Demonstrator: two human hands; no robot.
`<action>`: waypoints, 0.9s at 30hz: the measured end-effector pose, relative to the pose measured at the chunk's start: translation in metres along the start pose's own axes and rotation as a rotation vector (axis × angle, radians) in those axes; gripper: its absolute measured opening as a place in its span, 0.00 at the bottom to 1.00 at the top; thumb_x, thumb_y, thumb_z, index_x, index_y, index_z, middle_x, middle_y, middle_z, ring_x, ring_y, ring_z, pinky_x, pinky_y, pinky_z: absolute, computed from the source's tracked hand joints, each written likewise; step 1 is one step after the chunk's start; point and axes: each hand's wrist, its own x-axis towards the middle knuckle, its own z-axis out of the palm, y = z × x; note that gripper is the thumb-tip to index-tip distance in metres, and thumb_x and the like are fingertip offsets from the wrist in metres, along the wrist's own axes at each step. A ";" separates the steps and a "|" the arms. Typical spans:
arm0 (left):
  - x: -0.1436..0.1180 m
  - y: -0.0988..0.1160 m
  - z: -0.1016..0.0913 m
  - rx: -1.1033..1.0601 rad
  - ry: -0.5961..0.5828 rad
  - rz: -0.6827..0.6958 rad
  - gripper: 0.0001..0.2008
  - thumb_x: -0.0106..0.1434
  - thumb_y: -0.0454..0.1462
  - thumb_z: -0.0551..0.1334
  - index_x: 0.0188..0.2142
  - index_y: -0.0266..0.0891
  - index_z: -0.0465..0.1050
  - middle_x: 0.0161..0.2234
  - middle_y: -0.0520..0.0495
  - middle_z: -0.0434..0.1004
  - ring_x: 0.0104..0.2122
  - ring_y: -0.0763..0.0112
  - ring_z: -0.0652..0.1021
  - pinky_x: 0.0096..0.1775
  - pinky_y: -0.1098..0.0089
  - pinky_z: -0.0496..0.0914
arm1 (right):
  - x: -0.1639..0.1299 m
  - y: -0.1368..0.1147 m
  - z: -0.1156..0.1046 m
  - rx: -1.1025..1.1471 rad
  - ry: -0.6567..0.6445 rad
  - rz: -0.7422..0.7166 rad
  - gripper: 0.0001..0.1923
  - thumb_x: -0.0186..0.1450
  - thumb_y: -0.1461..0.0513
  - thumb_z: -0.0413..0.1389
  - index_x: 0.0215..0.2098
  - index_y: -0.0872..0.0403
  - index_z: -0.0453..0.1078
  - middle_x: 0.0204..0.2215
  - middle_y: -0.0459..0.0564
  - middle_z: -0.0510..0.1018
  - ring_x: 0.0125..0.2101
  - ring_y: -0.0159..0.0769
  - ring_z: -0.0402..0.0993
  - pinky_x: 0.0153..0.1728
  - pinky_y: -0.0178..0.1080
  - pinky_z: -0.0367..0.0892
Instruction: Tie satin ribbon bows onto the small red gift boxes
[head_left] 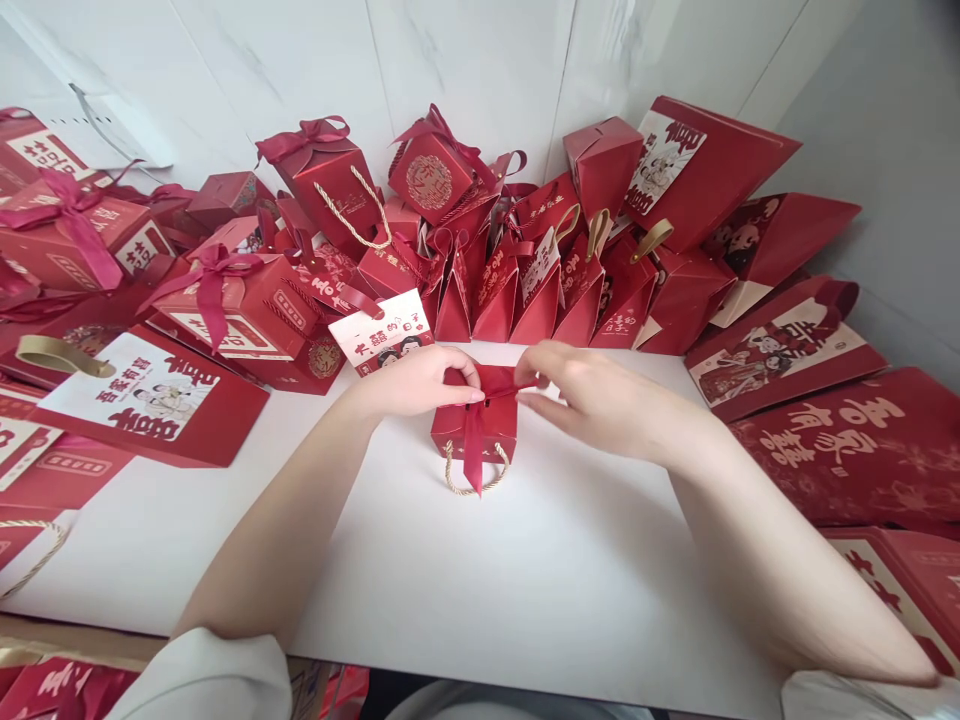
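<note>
A small red gift box [480, 425] stands on the white table [465, 590] in front of me. A dark red ribbon [474, 448] hangs down its front, and a gold cord handle [471, 484] loops below it. My left hand [416, 382] rests on the box's top left, fingers pinching the ribbon. My right hand [596, 395] pinches the ribbon's other end at the top right of the box.
Red gift boxes and bags crowd the back of the table, several with bows [431, 175] or gold handles [592, 235]. Flat red bags with white labels lie at the left [154, 400] and right [847, 440]. A white tiled wall stands behind.
</note>
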 end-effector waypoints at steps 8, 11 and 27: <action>0.000 -0.001 -0.002 0.010 0.000 -0.025 0.13 0.58 0.48 0.63 0.32 0.42 0.77 0.43 0.50 0.79 0.42 0.64 0.76 0.41 0.67 0.68 | 0.018 0.023 0.009 0.259 -0.128 0.092 0.13 0.73 0.57 0.46 0.53 0.52 0.61 0.40 0.50 0.79 0.37 0.37 0.74 0.38 0.38 0.65; 0.000 0.000 -0.003 0.009 0.005 -0.017 0.13 0.58 0.48 0.63 0.32 0.42 0.77 0.46 0.48 0.78 0.47 0.60 0.76 0.46 0.65 0.68 | 0.017 0.021 0.002 0.370 -0.108 0.025 0.06 0.69 0.63 0.49 0.45 0.52 0.60 0.30 0.43 0.77 0.29 0.32 0.70 0.32 0.34 0.62; 0.004 -0.007 -0.003 0.005 0.047 -0.008 0.11 0.59 0.48 0.63 0.32 0.45 0.78 0.62 0.51 0.68 0.62 0.55 0.66 0.62 0.58 0.58 | 0.003 -0.010 0.008 -0.092 -0.103 -0.298 0.10 0.61 0.72 0.52 0.32 0.53 0.70 0.22 0.42 0.72 0.21 0.29 0.59 0.27 0.34 0.51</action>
